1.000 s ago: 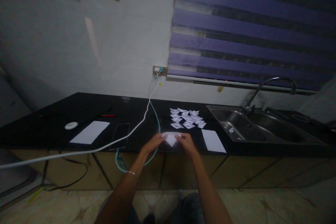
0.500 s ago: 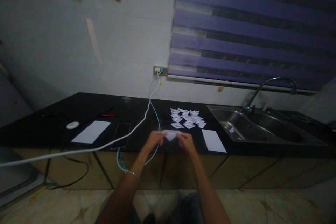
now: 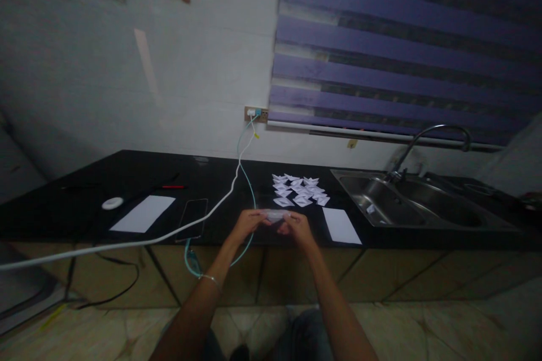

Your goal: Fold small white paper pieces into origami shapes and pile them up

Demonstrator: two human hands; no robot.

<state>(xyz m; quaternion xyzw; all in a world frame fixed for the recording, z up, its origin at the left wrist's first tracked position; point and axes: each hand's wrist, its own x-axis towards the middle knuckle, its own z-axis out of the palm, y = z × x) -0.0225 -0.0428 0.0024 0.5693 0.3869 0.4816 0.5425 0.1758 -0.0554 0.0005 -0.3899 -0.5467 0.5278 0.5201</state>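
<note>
Between my hands, over the counter's front edge, is a small piece of folded white paper. My left hand pinches its left end, and my right hand pinches its right end with the fingers curled beneath. Just beyond lie several folded paper boats, grouped in rows on the black counter. A stack or sheet of flat white paper rests to the right of my right hand. Another white sheet lies farther left.
A phone lies left of my hands. A white cable runs from the wall socket across the counter, beside a thinner teal cable. Also here are a white round object, a red pen-like item and a steel sink.
The folded paper's lower point, which hung down between my hands, no longer shows; the paper now looks like a narrower strip. My right fingers have curled inward. The view has shifted slightly.
</note>
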